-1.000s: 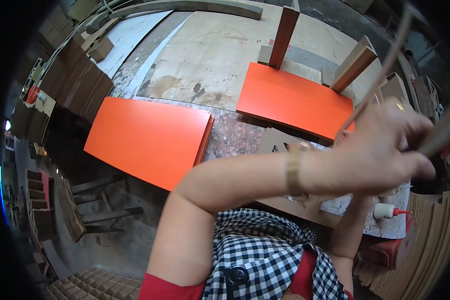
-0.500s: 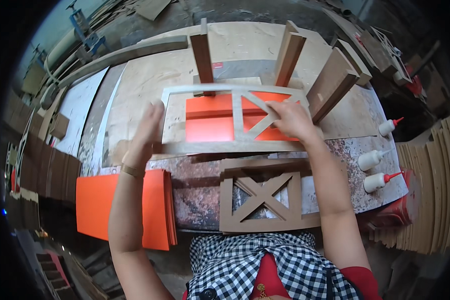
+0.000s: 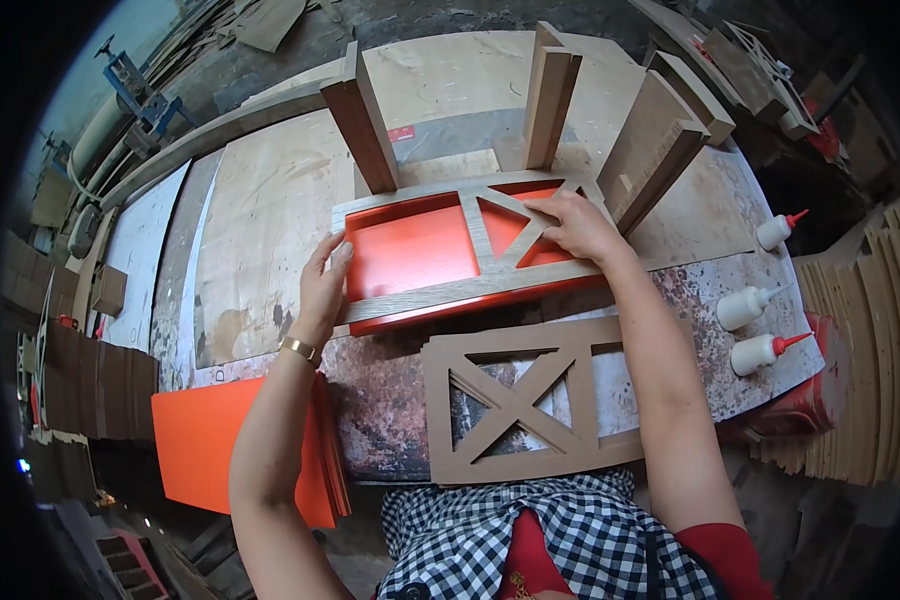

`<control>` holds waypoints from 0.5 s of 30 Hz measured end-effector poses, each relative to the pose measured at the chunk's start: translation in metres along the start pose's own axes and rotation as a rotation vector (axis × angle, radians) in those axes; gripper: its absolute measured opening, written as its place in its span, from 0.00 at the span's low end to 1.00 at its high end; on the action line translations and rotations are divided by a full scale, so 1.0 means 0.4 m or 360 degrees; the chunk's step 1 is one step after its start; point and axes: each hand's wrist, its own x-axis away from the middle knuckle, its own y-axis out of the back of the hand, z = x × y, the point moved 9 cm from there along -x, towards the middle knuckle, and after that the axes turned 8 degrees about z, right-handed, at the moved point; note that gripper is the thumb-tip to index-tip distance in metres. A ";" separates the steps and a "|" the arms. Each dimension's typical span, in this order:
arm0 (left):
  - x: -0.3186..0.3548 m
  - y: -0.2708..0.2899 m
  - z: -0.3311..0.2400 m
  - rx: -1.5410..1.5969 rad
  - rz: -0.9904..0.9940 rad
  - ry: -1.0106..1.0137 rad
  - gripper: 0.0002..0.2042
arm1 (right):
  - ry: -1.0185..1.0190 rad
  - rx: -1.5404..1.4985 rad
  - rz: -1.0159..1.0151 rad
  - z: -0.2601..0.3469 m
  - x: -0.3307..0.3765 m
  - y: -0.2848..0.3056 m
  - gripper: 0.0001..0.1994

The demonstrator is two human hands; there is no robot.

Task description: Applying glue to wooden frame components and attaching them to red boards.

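Note:
A pale wooden cut-out frame (image 3: 475,240) with crossed bars lies flat on an orange panel (image 3: 410,250) on the workbench. My left hand (image 3: 322,285) rests with spread fingers against the frame's left end. My right hand (image 3: 578,225) presses flat on the frame's crossed bars at the right. Neither hand grips anything. A second, brown cut-out frame (image 3: 530,400) lies nearer me, by my chest.
Upright wooden legs (image 3: 365,120) (image 3: 550,95) (image 3: 665,135) stand behind the panel. Three white glue bottles with red tips (image 3: 760,330) lie at the right. A stack of orange panels (image 3: 205,440) sits at lower left. Board stacks (image 3: 870,350) line the right side.
A second ago my arms were raised, holding sticks. Half a second ago both hands were on the pale frame over the orange panel; now they press it closer, left hand at its end.

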 end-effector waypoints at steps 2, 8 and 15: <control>-0.002 -0.004 0.006 -0.0115 -0.0088 -0.0021 0.21 | 0.0088 -0.0017 -0.0118 -0.019 0.006 -0.003 0.21; 0.012 -0.003 0.000 -0.0204 -0.0158 -0.0023 0.20 | 0.0089 0.0338 -0.0443 -0.038 0.046 0.040 0.25; 0.013 -0.040 0.023 -0.0670 -0.0134 -0.0006 0.21 | -0.0306 0.0440 -0.0422 -0.132 0.007 -0.043 0.36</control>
